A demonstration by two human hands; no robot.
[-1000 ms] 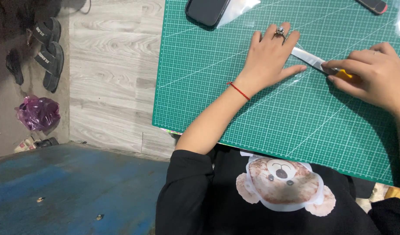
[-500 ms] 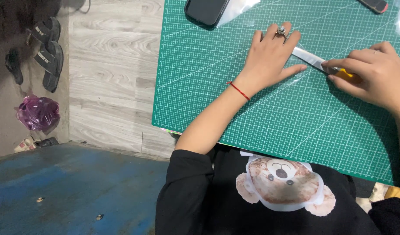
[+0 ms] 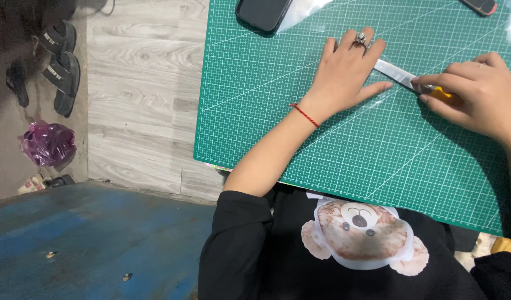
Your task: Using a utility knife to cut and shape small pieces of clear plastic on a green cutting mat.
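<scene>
Fingers of my left hand [image 3: 344,72] lie spread flat, pressing a clear film sheet [image 3: 380,91] onto the green cutting mat [image 3: 322,144]. Just beside it, my right hand [image 3: 478,94] is closed around a yellow-handled utility knife [image 3: 411,82], its blade reaching toward my left fingertips. How much of the cut is made I cannot tell. A dark phone [image 3: 264,12] lies beyond my left hand.

left hand [image 3: 347,72]: flat, palm down, fingers spread | right hand [image 3: 478,97]: fingers curled in closed grip
</scene>
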